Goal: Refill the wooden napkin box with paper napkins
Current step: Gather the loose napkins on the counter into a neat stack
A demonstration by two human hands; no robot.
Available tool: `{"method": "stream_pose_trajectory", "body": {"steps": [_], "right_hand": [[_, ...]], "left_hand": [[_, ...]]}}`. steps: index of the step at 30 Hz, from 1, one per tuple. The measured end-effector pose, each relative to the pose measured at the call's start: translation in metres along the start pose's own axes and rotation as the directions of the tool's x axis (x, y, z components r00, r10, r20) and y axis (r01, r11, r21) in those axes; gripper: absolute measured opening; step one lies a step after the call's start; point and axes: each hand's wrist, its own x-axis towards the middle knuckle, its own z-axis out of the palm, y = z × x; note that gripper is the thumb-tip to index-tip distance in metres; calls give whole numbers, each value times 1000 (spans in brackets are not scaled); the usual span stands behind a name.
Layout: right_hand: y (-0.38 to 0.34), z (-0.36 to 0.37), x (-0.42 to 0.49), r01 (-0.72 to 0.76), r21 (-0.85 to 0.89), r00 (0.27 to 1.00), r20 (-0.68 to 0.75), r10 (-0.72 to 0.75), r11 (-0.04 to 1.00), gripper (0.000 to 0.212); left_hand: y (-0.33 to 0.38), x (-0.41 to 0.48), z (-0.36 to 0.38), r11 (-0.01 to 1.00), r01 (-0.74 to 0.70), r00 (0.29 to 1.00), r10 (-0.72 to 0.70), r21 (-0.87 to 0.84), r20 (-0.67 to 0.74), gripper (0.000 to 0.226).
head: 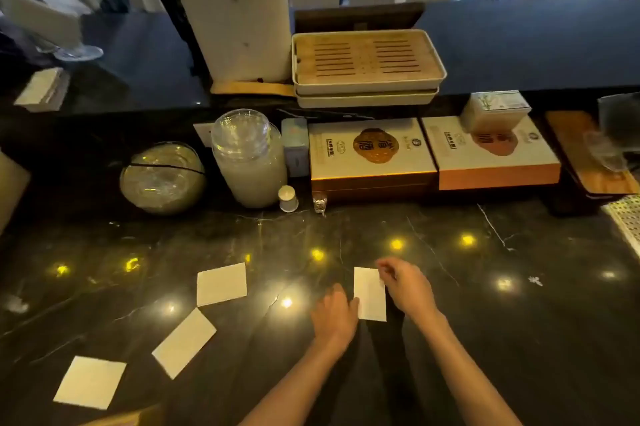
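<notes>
**Folding napkins on the dark marble counter**

Black veined marble counter fills the lower frame, glossy and spotted with yellow lamp reflections; beyond it, white-covered banquet chairs line the top edge.

At lower centre both hands work one folded paper napkin lying flat on the stone. The left hand rests curled at its left edge, touching it; the right hand has loosely bent fingers pinching at the upper right corner. Three more napkins lie apart at lower left: one, another and a third.

Such paper looks thin, limp and feather-light, likely to slide on polished stone, so an edge or corner is the place to take hold. I cannot pick out the wooden napkin box with certainty.

A glass jar and gift boxes stand behind.
</notes>
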Motion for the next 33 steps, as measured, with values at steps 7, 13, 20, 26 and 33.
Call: {"method": "stream_pose_trajectory", "body": {"steps": [7, 13, 20, 26, 33], "right_hand": [[8, 25, 29, 76, -256, 997, 41, -68, 964, 37], [5, 34, 27, 41, -278, 996, 92, -16, 960, 25], [-7, 19, -1, -120, 203, 966, 249, 67, 972, 13], [-38, 12, -24, -253, 456, 937, 334, 99, 853, 13], [-99, 53, -37, -302, 495, 874, 484, 30, 815, 21]], "left_hand": [[9, 14, 21, 995, 78, 997, -79, 64, 9, 43], [2, 14, 27, 998, 52, 999, -51, 38, -8, 34], [-29, -3, 17, 975, -6, 1000, 13, -222, 27, 38], [-81, -13, -31, 775, -42, 997, 77, -631, 29, 8], [-143, -19, -78, 748, 53, 994, -102, -662, -35, 9]]}}
